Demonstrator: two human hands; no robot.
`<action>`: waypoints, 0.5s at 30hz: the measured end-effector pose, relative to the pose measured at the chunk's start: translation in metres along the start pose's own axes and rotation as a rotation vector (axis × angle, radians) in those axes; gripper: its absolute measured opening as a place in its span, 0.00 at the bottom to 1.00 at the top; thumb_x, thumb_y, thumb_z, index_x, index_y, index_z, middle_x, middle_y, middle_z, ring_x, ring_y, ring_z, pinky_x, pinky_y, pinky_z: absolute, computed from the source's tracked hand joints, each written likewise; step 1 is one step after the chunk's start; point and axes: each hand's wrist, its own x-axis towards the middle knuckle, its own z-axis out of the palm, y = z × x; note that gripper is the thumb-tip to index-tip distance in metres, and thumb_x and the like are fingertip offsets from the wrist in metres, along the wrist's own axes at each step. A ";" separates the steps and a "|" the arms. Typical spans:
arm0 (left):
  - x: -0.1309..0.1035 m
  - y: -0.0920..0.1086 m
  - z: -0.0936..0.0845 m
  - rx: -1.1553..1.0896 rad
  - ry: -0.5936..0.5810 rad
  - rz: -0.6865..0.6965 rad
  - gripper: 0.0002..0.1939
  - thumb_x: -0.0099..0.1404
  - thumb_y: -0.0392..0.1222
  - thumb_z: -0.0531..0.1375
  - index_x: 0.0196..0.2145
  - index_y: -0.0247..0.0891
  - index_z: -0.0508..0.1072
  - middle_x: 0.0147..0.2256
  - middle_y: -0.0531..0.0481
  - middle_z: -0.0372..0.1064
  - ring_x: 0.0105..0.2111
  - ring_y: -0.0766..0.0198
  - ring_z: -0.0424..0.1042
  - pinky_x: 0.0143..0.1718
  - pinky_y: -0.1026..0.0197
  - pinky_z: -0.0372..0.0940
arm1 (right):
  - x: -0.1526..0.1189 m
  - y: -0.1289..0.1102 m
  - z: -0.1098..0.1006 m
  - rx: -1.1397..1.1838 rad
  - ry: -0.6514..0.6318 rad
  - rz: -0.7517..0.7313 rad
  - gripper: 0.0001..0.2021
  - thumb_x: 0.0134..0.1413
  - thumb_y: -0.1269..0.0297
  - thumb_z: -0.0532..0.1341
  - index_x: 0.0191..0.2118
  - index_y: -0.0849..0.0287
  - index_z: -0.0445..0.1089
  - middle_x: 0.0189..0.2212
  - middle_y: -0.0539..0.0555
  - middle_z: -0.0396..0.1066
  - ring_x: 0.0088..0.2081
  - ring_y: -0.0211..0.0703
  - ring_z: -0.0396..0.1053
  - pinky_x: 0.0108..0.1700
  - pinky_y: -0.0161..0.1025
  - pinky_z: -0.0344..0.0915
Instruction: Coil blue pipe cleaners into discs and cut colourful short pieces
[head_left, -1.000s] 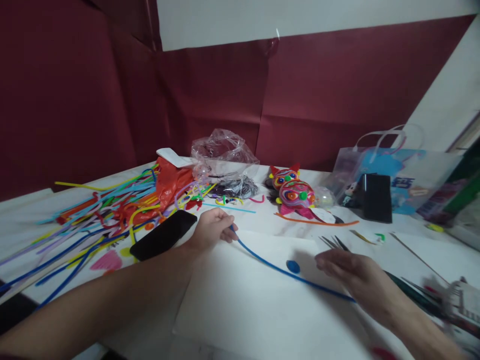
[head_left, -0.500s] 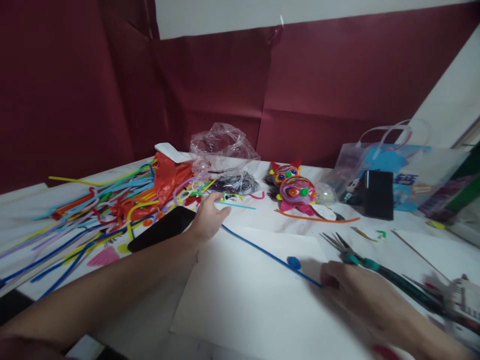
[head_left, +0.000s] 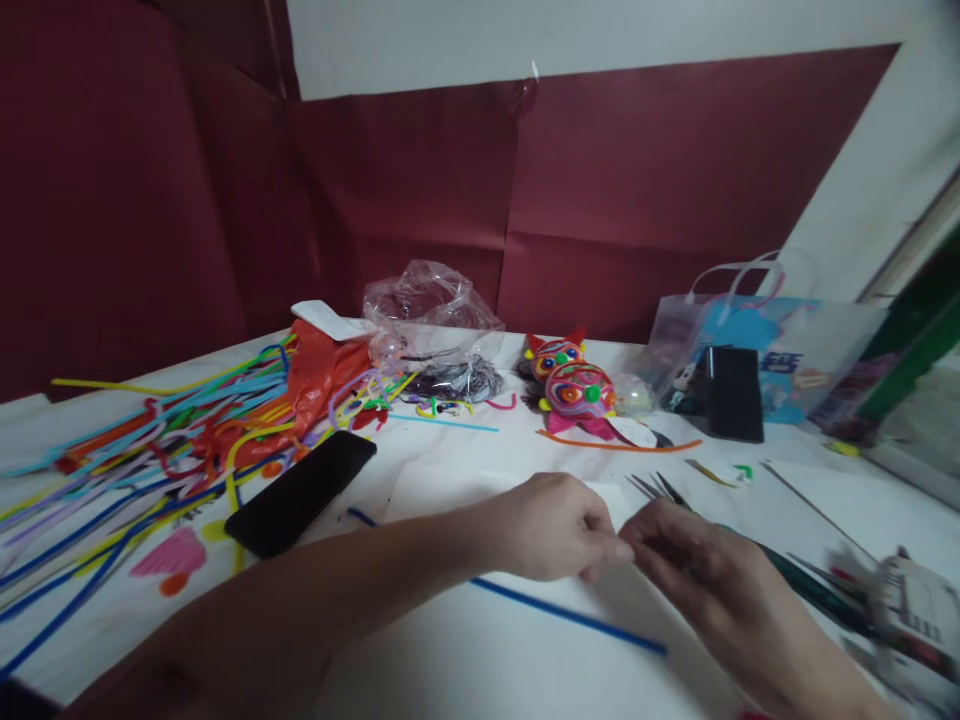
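Observation:
My left hand (head_left: 551, 527) and my right hand (head_left: 697, 560) meet fingertip to fingertip above a white sheet of paper (head_left: 555, 670). The fingers of both are closed in a pinch, and whatever they hold is hidden or too small to name. Below them a long blue pipe cleaner (head_left: 570, 617) lies slantwise on the sheet, its middle covered by my left forearm. Pliers with dark green handles (head_left: 799, 580) rest beside my right hand, partly behind it.
A black phone (head_left: 300, 495) and a heap of coloured pipe cleaners (head_left: 187, 420) lie left. Behind are a clear plastic bag (head_left: 435, 295), two colourful animal-faced crafts (head_left: 577, 390) and an orange pipe cleaner (head_left: 622, 446). A black box-like object (head_left: 735, 395) stands by a translucent bag (head_left: 810, 350).
My left hand has moved right and nearer to meet my right hand. The right hand has let go of the blue pipe cleaner's end. The small blue piece no longer shows on the paper.

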 end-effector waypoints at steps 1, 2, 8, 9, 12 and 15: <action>0.001 -0.002 0.002 0.021 -0.004 -0.019 0.13 0.56 0.48 0.54 0.27 0.38 0.72 0.23 0.54 0.69 0.26 0.69 0.65 0.26 0.68 0.55 | 0.001 0.001 -0.002 0.013 0.011 0.016 0.11 0.52 0.59 0.51 0.24 0.57 0.63 0.19 0.51 0.66 0.22 0.41 0.64 0.23 0.34 0.61; 0.001 -0.005 0.004 0.061 -0.011 -0.042 0.13 0.54 0.50 0.55 0.28 0.38 0.72 0.25 0.54 0.69 0.26 0.68 0.65 0.25 0.68 0.54 | 0.002 0.002 -0.003 0.021 0.033 0.033 0.11 0.51 0.58 0.51 0.25 0.57 0.64 0.20 0.52 0.67 0.23 0.42 0.65 0.24 0.35 0.62; -0.001 -0.019 0.026 0.352 -0.215 0.093 0.17 0.50 0.53 0.58 0.36 0.43 0.71 0.34 0.52 0.69 0.31 0.62 0.67 0.25 0.64 0.53 | 0.002 0.006 -0.008 -0.007 0.071 0.151 0.15 0.51 0.51 0.52 0.25 0.57 0.67 0.21 0.52 0.68 0.23 0.42 0.65 0.24 0.34 0.62; -0.002 -0.020 0.029 0.391 -0.232 0.141 0.14 0.52 0.50 0.57 0.35 0.43 0.70 0.35 0.51 0.69 0.31 0.62 0.67 0.24 0.64 0.53 | 0.002 0.006 -0.007 -0.008 0.062 0.149 0.15 0.51 0.51 0.52 0.25 0.57 0.66 0.21 0.52 0.68 0.23 0.42 0.64 0.24 0.34 0.61; -0.003 -0.018 0.029 0.429 -0.233 0.183 0.07 0.55 0.40 0.53 0.31 0.42 0.70 0.34 0.51 0.69 0.30 0.64 0.67 0.24 0.65 0.51 | 0.003 0.005 -0.004 0.015 0.032 0.140 0.16 0.51 0.52 0.52 0.24 0.58 0.67 0.19 0.51 0.65 0.22 0.41 0.62 0.23 0.34 0.60; 0.000 -0.013 0.018 0.317 -0.153 0.121 0.07 0.56 0.39 0.52 0.30 0.41 0.69 0.30 0.52 0.69 0.29 0.65 0.66 0.25 0.65 0.52 | 0.005 0.006 -0.003 0.114 0.033 0.156 0.16 0.50 0.52 0.54 0.24 0.59 0.67 0.19 0.51 0.65 0.21 0.39 0.60 0.21 0.33 0.59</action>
